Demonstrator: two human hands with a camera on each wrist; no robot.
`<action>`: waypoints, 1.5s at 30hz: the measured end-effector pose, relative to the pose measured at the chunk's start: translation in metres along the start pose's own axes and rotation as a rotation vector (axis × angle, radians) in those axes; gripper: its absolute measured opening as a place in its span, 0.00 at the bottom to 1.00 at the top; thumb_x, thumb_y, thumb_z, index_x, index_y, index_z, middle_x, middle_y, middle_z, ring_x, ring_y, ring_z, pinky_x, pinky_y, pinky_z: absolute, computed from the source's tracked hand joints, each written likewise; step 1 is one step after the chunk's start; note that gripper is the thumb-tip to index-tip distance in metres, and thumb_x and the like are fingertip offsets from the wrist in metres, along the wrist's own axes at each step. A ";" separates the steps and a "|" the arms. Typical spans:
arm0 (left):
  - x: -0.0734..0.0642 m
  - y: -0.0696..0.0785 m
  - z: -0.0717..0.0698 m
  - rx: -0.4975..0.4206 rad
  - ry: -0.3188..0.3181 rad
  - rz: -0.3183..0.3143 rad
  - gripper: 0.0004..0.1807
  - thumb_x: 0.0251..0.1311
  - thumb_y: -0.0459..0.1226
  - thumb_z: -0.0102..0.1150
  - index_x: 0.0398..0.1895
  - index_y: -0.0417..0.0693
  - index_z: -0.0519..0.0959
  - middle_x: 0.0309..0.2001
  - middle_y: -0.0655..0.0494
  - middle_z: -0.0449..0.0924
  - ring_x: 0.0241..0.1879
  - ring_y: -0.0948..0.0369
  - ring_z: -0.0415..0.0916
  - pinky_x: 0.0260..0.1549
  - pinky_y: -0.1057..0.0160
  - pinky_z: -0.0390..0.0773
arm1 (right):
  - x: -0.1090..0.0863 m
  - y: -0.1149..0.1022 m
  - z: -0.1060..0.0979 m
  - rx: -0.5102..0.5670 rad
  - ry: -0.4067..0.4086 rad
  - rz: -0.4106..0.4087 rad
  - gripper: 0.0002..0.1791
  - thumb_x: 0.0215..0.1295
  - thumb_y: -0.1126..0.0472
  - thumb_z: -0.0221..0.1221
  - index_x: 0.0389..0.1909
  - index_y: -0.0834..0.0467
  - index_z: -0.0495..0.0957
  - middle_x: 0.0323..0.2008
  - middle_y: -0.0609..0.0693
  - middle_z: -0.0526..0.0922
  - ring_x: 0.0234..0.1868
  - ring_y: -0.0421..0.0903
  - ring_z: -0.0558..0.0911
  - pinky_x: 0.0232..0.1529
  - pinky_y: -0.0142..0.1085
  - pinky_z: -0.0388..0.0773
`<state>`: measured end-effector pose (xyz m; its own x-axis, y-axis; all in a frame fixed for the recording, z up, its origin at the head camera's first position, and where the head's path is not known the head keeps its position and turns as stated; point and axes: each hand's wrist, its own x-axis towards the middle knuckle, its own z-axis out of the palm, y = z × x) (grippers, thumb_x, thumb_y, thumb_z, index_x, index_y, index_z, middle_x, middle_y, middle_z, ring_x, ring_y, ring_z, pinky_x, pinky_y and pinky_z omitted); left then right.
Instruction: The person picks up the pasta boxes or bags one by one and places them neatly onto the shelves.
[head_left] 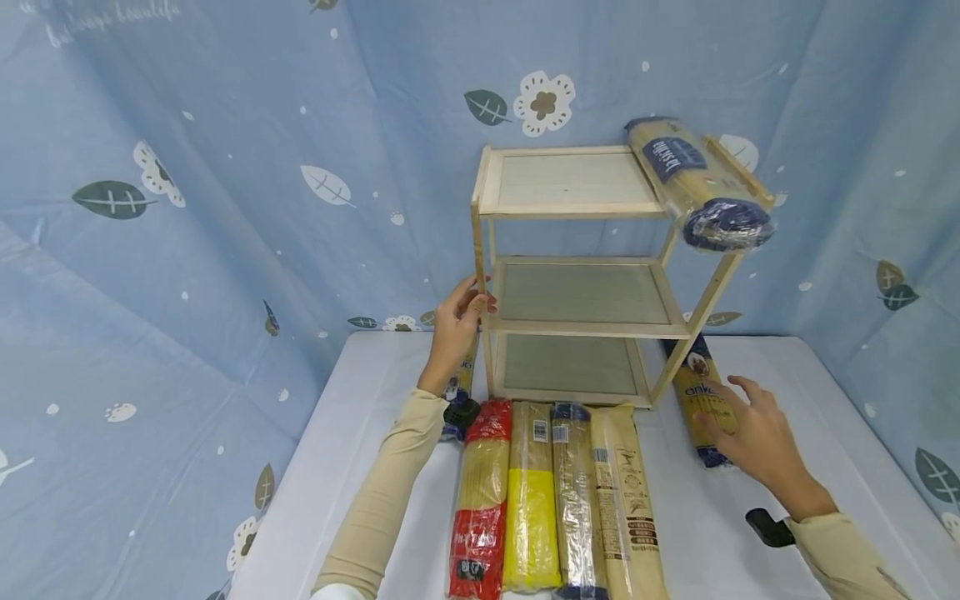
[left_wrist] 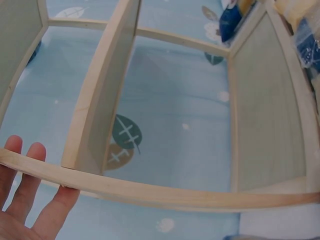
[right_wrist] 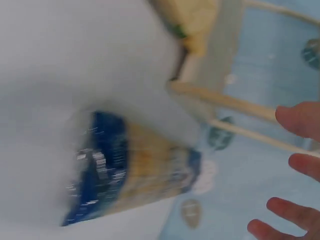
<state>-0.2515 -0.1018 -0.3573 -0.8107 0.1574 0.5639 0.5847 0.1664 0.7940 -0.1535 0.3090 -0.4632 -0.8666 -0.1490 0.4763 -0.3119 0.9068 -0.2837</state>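
Observation:
A three-tier wooden shelf [head_left: 577, 329] stands on the white table. My left hand [head_left: 456, 321] grips its left front post; in the left wrist view the fingers [left_wrist: 36, 152] wrap the wooden post [left_wrist: 150, 189] near the middle tier. At the right, my right hand [head_left: 757, 433] hovers with fingers spread, overlapping a blue-and-yellow noodle pack [head_left: 701, 400] in the head view. The right wrist view has that pack [right_wrist: 145, 170] blurred on the table, apart from the fingertips [right_wrist: 280, 204]. Another noodle pack [head_left: 675, 171] lies tilted on the top tier's right side.
Before the shelf lie a red noodle pack [head_left: 480, 500], a yellow-banded pack [head_left: 532, 500], a clear pack with blue ends [head_left: 577, 500] and a beige pack [head_left: 626, 500]. Left of the shelf, another blue-and-yellow pack [head_left: 462, 375] is partly hidden by my left arm. A blue curtain [head_left: 247, 150] hangs behind.

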 end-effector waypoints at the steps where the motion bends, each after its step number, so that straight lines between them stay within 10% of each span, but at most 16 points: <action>1: 0.000 0.000 0.000 -0.002 -0.001 0.000 0.18 0.69 0.30 0.46 0.60 0.34 0.71 0.40 0.31 0.78 0.39 0.42 0.78 0.29 0.65 0.73 | -0.001 0.004 0.004 0.001 -0.036 0.029 0.32 0.43 0.61 0.70 0.52 0.67 0.75 0.53 0.77 0.66 0.47 0.78 0.67 0.35 0.70 0.65; 9: 0.000 0.000 -0.001 0.002 0.000 -0.001 0.18 0.70 0.30 0.45 0.60 0.34 0.70 0.40 0.30 0.77 0.39 0.41 0.78 0.33 0.44 0.75 | -0.012 0.031 0.040 -0.025 -0.248 0.163 0.34 0.51 0.55 0.68 0.57 0.65 0.71 0.57 0.76 0.61 0.51 0.80 0.62 0.35 0.72 0.66; 16: -0.001 0.000 -0.001 0.008 0.007 -0.007 0.18 0.70 0.30 0.46 0.60 0.35 0.70 0.40 0.31 0.78 0.39 0.42 0.77 0.29 0.60 0.74 | -0.021 0.054 0.071 -0.059 -0.364 0.224 0.42 0.55 0.46 0.65 0.66 0.63 0.62 0.59 0.80 0.55 0.53 0.83 0.59 0.35 0.71 0.67; 20: -0.003 -0.001 -0.002 0.000 0.008 -0.012 0.18 0.70 0.30 0.45 0.61 0.35 0.70 0.40 0.31 0.78 0.40 0.42 0.78 0.32 0.50 0.76 | -0.020 0.056 0.077 -0.061 -0.407 0.240 0.42 0.55 0.49 0.65 0.67 0.62 0.61 0.61 0.80 0.51 0.52 0.84 0.59 0.35 0.71 0.67; 45: -0.001 0.001 0.002 0.013 0.011 0.007 0.18 0.69 0.30 0.46 0.60 0.35 0.71 0.40 0.32 0.79 0.39 0.42 0.78 0.30 0.55 0.75 | -0.014 0.048 0.091 -0.166 -0.215 0.170 0.28 0.53 0.66 0.60 0.57 0.66 0.70 0.52 0.77 0.64 0.32 0.75 0.72 0.18 0.59 0.71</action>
<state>-0.2501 -0.0999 -0.3579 -0.8069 0.1476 0.5720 0.5906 0.1781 0.7871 -0.1915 0.3186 -0.5596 -0.9688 -0.0538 0.2421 -0.1031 0.9752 -0.1958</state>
